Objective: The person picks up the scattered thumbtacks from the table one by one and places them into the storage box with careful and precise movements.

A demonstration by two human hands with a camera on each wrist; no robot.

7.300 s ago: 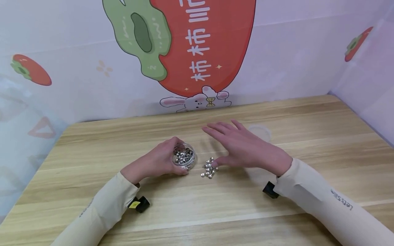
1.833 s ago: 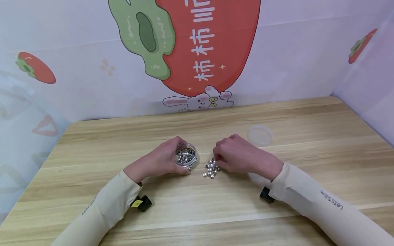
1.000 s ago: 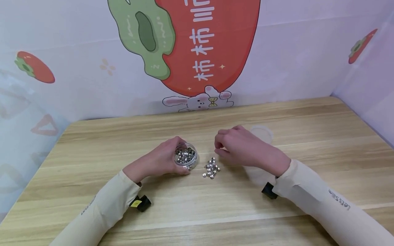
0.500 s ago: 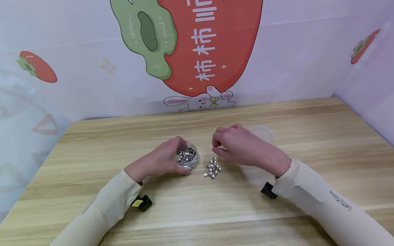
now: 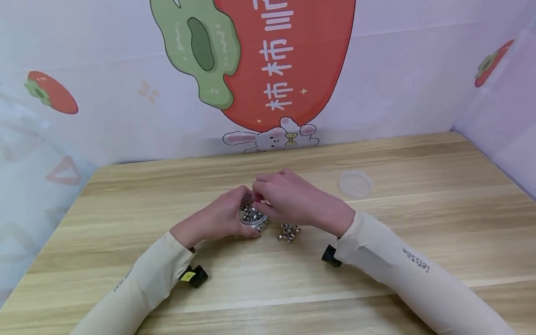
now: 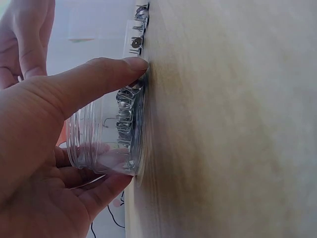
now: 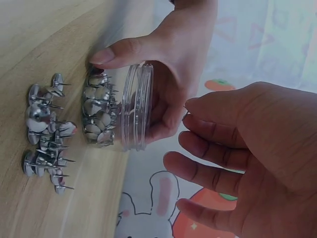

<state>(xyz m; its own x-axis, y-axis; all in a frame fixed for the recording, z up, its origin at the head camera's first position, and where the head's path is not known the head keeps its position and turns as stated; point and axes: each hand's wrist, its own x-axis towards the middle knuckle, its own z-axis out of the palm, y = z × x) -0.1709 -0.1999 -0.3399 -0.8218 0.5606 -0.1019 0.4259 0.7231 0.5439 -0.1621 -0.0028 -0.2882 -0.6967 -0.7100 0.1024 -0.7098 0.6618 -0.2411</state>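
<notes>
My left hand (image 5: 219, 214) grips a clear plastic jar (image 7: 137, 106), thumb on one side and fingers on the other. The jar stands on the table with many silver thumbtacks (image 6: 125, 111) in its bottom. Over its open mouth is my right hand (image 5: 289, 195), thumb and index fingertips pinched together. A small pale sliver shows at those fingertips in the left wrist view, apparently a thumbtack, mostly hidden by the fingers. In the right wrist view the other fingers are loosely bent. A loose pile of thumbtacks (image 7: 47, 134) lies beside the jar, many with points up.
A clear round lid (image 5: 355, 184) lies on the wooden table (image 5: 268, 288), behind and right of the pile. A printed cloth backdrop (image 5: 389, 83) rises along the table's far edge.
My right hand went from the thumbtack pile, lifted with pinched fingers, then moved left over the jar. My left hand keeps holding the jar in the same place.
</notes>
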